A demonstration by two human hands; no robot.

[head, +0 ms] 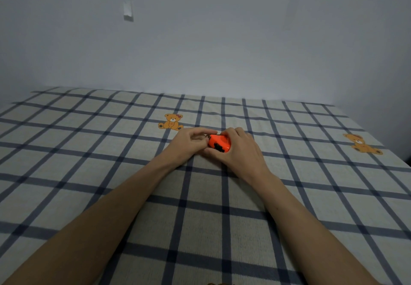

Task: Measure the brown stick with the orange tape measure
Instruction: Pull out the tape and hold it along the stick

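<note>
The orange tape measure [219, 143], with a black slide button on its side, sits in my right hand [239, 151], which wraps around it from the right, low over the checked cloth. My left hand [189, 143] meets it from the left, thumb and fingers pinched at the case's front corner where a small dark tab shows. Whether any blade is drawn out is hidden by my fingers. A thin brown sliver [219, 284] peeks in at the bottom edge of the view; I cannot tell whether it is the stick.
A cream cloth with dark blue checks [89, 173] covers the whole surface up to a plain wall. Printed teddy bears lie at the middle back [170, 122] and at the right [361, 144]. A white fitting [128, 11] hangs on the wall.
</note>
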